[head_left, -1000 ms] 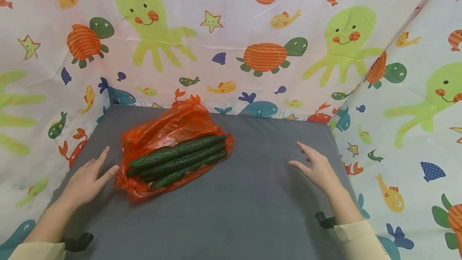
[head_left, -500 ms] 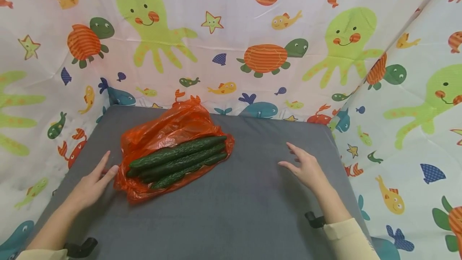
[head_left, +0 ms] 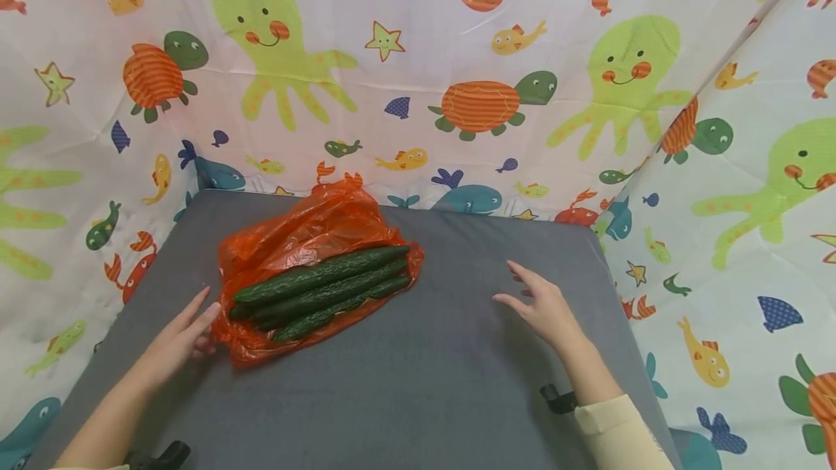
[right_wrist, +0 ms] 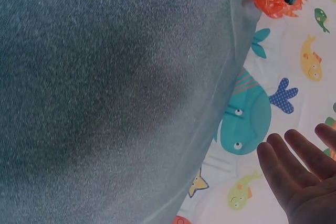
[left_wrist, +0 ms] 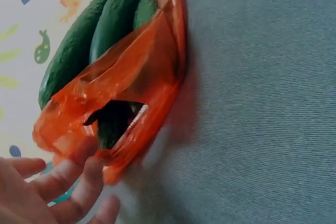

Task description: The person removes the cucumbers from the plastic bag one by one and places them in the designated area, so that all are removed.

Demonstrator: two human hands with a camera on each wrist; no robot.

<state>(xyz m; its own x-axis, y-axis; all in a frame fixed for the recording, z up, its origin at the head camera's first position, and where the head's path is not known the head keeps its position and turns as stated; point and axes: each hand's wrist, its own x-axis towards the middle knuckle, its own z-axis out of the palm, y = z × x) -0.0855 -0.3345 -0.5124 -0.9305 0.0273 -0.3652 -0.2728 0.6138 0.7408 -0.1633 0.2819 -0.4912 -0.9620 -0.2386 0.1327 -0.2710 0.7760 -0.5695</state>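
Several dark green cucumbers [head_left: 326, 289] lie side by side in an orange-red plastic bag [head_left: 307, 227] on the left half of the table. My left hand [head_left: 176, 347] is at the bag's left end, fingers loosely extended. In the left wrist view the fingertips of that hand [left_wrist: 63, 187] are close to the crumpled bag edge [left_wrist: 121, 161]; whether they touch it I cannot tell. A hole in the bag there shows a cucumber end [left_wrist: 113, 124]. Well right of the bag, my right hand [head_left: 538, 310] hovers over the table with relaxed, spread fingers and holds nothing.
The grey table [head_left: 405, 397] meets a white curtain [head_left: 418, 56] printed with sea animals at the back and both sides. Dark wrist-camera mounts [head_left: 558, 399] stick out from both wrists.
My left hand has moved slightly right, up to the bag's left end. The right hand has shifted left toward the bag. Bag and cucumbers stay in place.
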